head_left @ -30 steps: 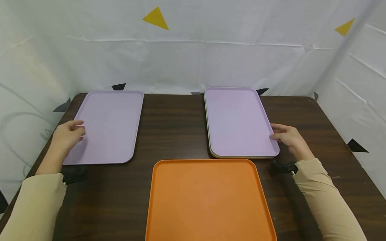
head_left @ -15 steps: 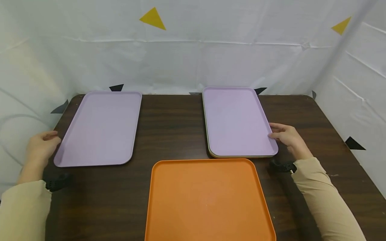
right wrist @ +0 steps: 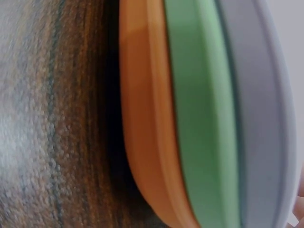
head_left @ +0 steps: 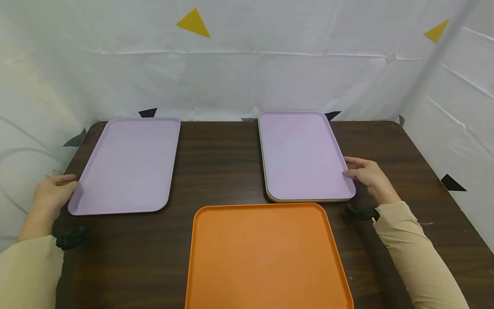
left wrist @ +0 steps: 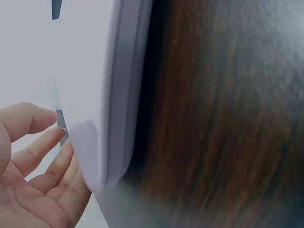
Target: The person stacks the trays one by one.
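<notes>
White sheeting with yellow and black triangles walls in a dark wood table [head_left: 224,171]. On it lie a lilac tray [head_left: 131,163] at the left, a stack [head_left: 301,159] at the right and an orange tray [head_left: 266,257] nearest the person.

The left hand [head_left: 52,193] sits at the lilac tray's near-left edge. The left wrist view shows its fingers [left wrist: 40,156] loosely spread, palm towards the rim and holding nothing; I cannot tell whether they touch it.

The right hand [head_left: 366,174] rests its fairly straight fingertips on the right rim of the stack's lilac top tray. The right wrist view shows green and orange trays under that one.

This looks like the step of taking hold of a tray at each side. A lift would call for fingers hooked under each rim, and on the right for parting the top tray from the green one.
</notes>
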